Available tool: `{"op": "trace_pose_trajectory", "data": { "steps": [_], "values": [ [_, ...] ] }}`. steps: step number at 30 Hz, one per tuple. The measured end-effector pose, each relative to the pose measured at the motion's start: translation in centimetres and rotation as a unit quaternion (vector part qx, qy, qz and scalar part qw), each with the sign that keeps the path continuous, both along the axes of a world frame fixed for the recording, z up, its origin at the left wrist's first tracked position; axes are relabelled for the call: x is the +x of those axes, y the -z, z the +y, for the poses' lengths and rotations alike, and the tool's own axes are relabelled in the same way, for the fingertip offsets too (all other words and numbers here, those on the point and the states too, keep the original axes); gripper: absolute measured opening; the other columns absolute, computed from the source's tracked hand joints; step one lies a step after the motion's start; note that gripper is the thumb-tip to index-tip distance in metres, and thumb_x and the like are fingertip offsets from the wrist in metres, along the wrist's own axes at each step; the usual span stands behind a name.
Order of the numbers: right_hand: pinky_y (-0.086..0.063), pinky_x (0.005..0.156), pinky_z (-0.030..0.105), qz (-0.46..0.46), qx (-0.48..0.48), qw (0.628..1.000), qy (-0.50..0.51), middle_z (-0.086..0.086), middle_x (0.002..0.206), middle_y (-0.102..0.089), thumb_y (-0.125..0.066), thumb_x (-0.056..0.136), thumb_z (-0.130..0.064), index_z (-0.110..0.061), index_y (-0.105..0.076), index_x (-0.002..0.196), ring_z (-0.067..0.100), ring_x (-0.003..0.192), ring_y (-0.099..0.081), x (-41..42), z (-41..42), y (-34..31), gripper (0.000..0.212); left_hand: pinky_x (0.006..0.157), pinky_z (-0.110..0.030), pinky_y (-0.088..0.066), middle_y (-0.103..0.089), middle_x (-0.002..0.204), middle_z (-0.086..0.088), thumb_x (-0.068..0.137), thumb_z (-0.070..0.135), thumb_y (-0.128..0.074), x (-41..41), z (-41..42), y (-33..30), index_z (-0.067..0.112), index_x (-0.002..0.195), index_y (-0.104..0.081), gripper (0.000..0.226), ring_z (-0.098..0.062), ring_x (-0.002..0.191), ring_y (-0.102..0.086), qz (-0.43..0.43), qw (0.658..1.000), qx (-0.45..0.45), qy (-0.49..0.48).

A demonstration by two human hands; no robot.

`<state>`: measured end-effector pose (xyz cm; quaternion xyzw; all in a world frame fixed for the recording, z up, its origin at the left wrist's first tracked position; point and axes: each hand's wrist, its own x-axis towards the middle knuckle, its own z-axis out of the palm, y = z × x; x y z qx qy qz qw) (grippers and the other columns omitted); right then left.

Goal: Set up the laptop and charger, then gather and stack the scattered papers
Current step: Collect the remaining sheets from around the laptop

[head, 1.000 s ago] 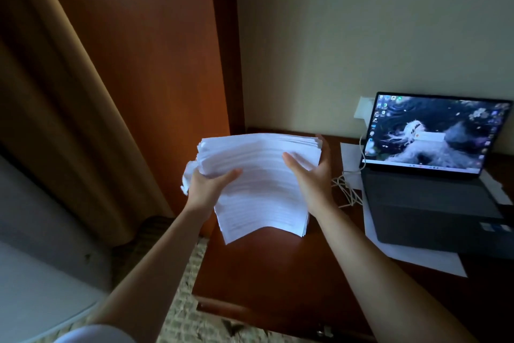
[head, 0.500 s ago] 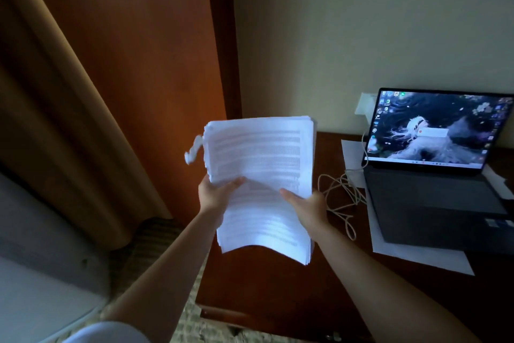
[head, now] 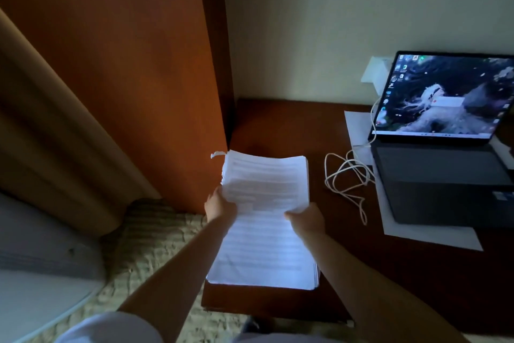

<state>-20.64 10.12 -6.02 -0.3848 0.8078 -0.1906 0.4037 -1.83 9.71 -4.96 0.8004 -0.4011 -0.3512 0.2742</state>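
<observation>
Both hands grip one thick stack (head: 267,220) of printed sheets at its middle: the left hand (head: 219,208) pinches the left edge with curled fingers, the right hand (head: 306,219) clasps the right edge, thumb on top. Its long axis runs away from the person, far end toward the wall, near end drooping at the desk's (head: 389,273) front left corner. A bent paper corner sticks out at the far left. To the right, a white cable (head: 347,181) lies coiled on the desk, near the open laptop (head: 445,170), whose screen is lit. Loose sheets (head: 428,237) lie under the laptop. A white charger (head: 375,73) sits at the wall behind it.
</observation>
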Motion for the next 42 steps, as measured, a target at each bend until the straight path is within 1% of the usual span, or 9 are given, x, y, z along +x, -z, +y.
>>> {"op": "trace_pose_trajectory", "data": {
  "steps": [5, 8, 12, 17, 23, 27, 31, 37, 42],
  "values": [
    [-0.050, 0.090, 0.037, 0.129, -0.028, 0.989, -0.071, 0.015, 0.118, -0.055, -0.070, 0.076, -0.032, -0.008, -0.056, 0.119, 0.032, 0.109, -0.056, -1.1, 0.1, -1.1, 0.052, 0.107, -0.043, -0.035, -0.035, 0.140, -0.013, 0.074, -0.003, -0.050, -2.1, 0.6, -1.7, 0.020, 0.142, -0.035, 0.074, -0.034, 0.129, -0.029, -0.110, 0.993, 0.026, 0.034],
    [-0.051, 0.085, 0.034, 0.091, -0.064, 0.989, -0.102, 0.011, 0.118, -0.057, -0.070, 0.077, -0.026, -0.010, -0.057, 0.121, 0.027, 0.107, -0.057, -1.9, -0.2, -1.7, 0.049, 0.111, -0.037, -0.029, -0.032, 0.146, -0.009, 0.072, -0.006, -0.049, -3.7, 1.2, -1.9, 0.019, 0.139, -0.042, 0.073, -0.028, 0.134, -0.026, -0.141, 0.985, -0.012, 0.098],
    [-0.044, 0.077, 0.026, 0.045, -0.089, 0.989, -0.106, 0.009, 0.120, -0.057, -0.066, 0.082, -0.018, -0.009, -0.057, 0.121, 0.026, 0.109, -0.058, -3.2, -0.5, -2.7, 0.041, 0.104, -0.027, -0.035, -0.046, 0.139, -0.006, 0.074, -0.010, -0.050, -6.1, 1.4, -2.3, 0.016, 0.133, -0.052, 0.064, -0.023, 0.128, -0.039, -0.102, 0.986, -0.030, 0.127],
    [-0.045, 0.089, 0.030, 0.017, -0.104, 0.975, -0.197, 0.005, 0.124, -0.059, -0.060, 0.087, -0.021, -0.013, -0.057, 0.122, 0.020, 0.111, -0.057, -6.4, -0.6, -3.9, 0.036, 0.093, -0.021, -0.043, -0.053, 0.133, -0.003, 0.080, -0.007, -0.053, -9.6, 1.2, -3.1, 0.017, 0.128, -0.055, 0.054, -0.020, 0.121, -0.051, -0.047, 0.991, -0.024, 0.125],
    [-0.030, 0.108, 0.034, 0.242, -0.060, 0.864, -0.437, 0.003, 0.139, -0.047, -0.056, 0.087, -0.034, -0.019, -0.055, 0.130, 0.023, 0.132, -0.038, -14.1, -1.5, -4.3, 0.046, 0.075, -0.027, -0.050, -0.064, 0.106, -0.001, 0.081, -0.006, -0.051, -16.7, 1.2, -3.6, 0.013, 0.110, -0.065, 0.037, -0.018, 0.096, -0.060, 0.049, 0.992, -0.007, 0.115],
    [-0.036, 0.104, 0.039, 0.270, -0.013, 0.839, -0.472, 0.006, 0.139, -0.048, -0.054, 0.085, -0.029, -0.018, -0.054, 0.131, 0.027, 0.128, -0.044, -18.4, -3.3, -5.0, 0.047, 0.067, -0.025, -0.048, -0.068, 0.094, -0.005, 0.082, 0.001, -0.054, -21.5, 1.0, -3.5, 0.018, 0.094, -0.069, 0.026, -0.025, 0.087, -0.065, 0.066, 0.985, 0.046, 0.156],
    [-0.020, 0.115, 0.042, 0.327, -0.042, 0.776, -0.538, 0.012, 0.156, -0.018, -0.049, 0.091, -0.018, -0.011, -0.036, 0.144, 0.028, 0.144, -0.017, -21.8, -4.9, -5.7, 0.055, 0.047, -0.019, -0.039, -0.056, 0.064, -0.006, 0.083, -0.007, -0.051, -25.2, 0.9, -3.2, 0.018, 0.076, -0.060, 0.027, -0.014, 0.049, -0.050, 0.115, 0.971, 0.121, 0.170],
    [-0.015, 0.117, 0.027, 0.105, -0.170, 0.821, -0.535, -0.001, 0.158, -0.021, -0.039, 0.091, 0.005, -0.013, -0.036, 0.146, 0.015, 0.145, -0.017, -22.6, -6.2, -6.9, 0.058, 0.042, -0.015, -0.040, -0.056, 0.072, -0.007, 0.087, -0.007, -0.052, -29.1, 0.8, -2.9, 0.010, 0.113, -0.058, 0.031, -0.009, 0.051, -0.053, 0.172, 0.961, 0.176, 0.125],
    [-0.038, 0.105, 0.027, -0.169, -0.072, 0.890, -0.416, 0.005, 0.132, -0.058, -0.040, 0.089, 0.006, -0.011, -0.062, 0.123, 0.016, 0.124, -0.053, -20.2, -7.9, -9.0, 0.044, 0.045, -0.017, -0.039, -0.058, 0.078, -0.007, 0.089, -0.002, -0.052, -30.1, -0.8, -3.5, 0.023, 0.133, -0.045, 0.052, -0.010, 0.057, -0.053, 0.198, 0.952, 0.195, 0.126]
  ]
}}
